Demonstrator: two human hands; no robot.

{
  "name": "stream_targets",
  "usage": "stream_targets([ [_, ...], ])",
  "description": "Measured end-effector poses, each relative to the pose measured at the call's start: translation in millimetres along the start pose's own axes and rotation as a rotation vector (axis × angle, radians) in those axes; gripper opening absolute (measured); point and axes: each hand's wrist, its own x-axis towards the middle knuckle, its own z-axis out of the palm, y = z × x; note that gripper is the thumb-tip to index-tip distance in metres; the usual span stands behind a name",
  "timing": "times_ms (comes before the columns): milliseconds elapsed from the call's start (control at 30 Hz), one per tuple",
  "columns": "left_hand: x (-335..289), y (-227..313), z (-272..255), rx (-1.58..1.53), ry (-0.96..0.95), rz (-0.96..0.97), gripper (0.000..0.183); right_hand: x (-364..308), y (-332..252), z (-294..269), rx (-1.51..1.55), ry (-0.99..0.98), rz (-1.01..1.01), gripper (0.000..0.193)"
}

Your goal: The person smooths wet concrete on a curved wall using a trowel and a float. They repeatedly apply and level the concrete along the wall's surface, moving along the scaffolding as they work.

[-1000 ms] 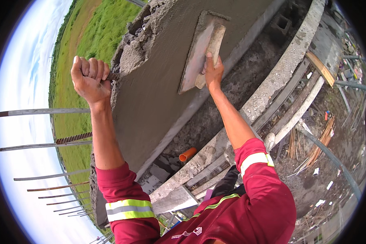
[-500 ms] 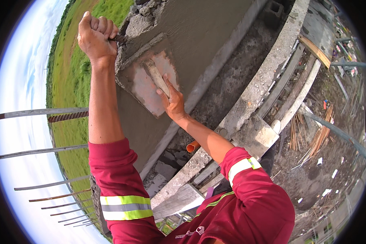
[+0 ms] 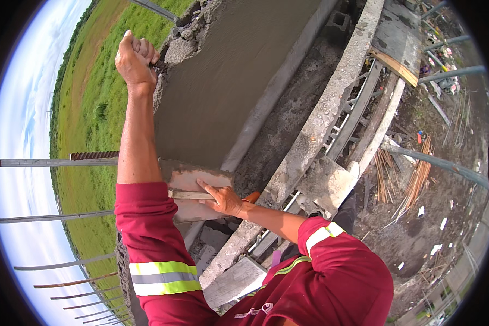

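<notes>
My right hand [image 3: 225,201] is closed on the wooden handle of a plastering float [image 3: 193,179], its index finger stretched over the board. The float's flat, mortar-stained board lies against the grey rendered wall [image 3: 239,65], near its lower part. Up at the wall's rough broken edge, my left hand [image 3: 137,61] makes a fist around a short dark rod [image 3: 161,64], most of which is hidden. The wet-looking render between the two hands appears smooth.
Rebar [image 3: 94,155] and several poles [image 3: 54,219] jut out at left, above green grass. To the right run a concrete ledge [image 3: 320,130], planks [image 3: 358,108] and blue-grey pipes [image 3: 440,163]. An orange pipe end [image 3: 251,197] sits beside my right wrist.
My right hand has drawn the float down the wall toward me and turned it, its handle now nearly level. The left hand keeps its grip on the rod.
</notes>
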Motion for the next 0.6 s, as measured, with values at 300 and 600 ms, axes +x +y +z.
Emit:
stream_targets([
  [300,1,-2,-3,-0.005,0.010,-0.027,0.037,30,46,-96,0.794,0.744,0.742,0.036],
  [600,0,-1,1,0.004,0.052,-0.038,0.039,160,107,-106,1.352,1.066,0.902,0.040],
])
